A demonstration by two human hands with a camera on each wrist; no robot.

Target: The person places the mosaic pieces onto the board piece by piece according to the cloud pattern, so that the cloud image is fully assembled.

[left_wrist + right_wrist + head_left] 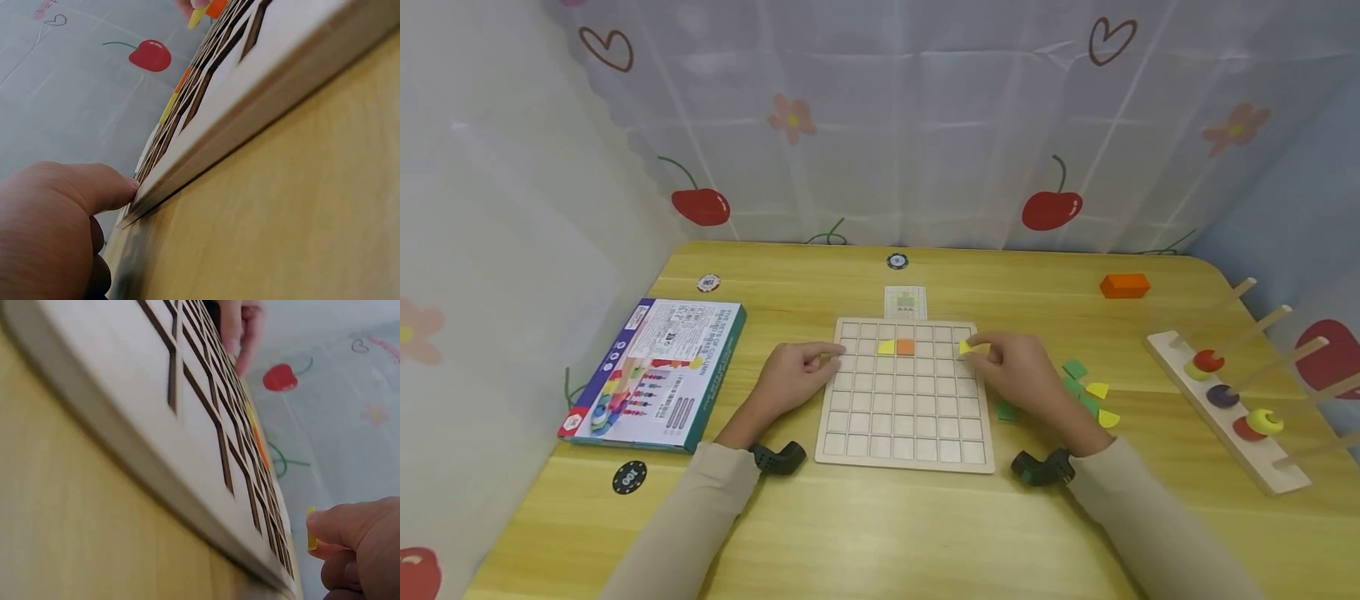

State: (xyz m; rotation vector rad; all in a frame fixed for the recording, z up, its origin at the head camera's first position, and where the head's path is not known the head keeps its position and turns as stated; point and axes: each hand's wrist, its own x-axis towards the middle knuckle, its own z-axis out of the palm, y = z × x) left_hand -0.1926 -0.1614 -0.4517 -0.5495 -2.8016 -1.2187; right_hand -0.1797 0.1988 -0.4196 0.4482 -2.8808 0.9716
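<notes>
The right of the hands (1017, 367) pinches a thin yellow tile (964, 347) near the right edge of a pale, square wooden grid board (904, 406); the left (793, 372), loosely curled, touches its left edge. Best aligned before lowering.

The right hand (1021, 368) partly hides its yellow piece (963, 347).

piece (964, 347) pinched by the fingers of the right hand (1018, 367): yellow. grid board (905, 405) between these and the fingers of the left hand (793, 375): pale wood, squared pattern. between the fingers: one yellow tile (887, 347), one orange tile (906, 347). loose pieces (1097, 390) right of the right fingers: green and yellow. box (658, 371) left of the left fingers: white, purple and teal. block (1124, 286) farther right of the right fingers: orange.
</notes>
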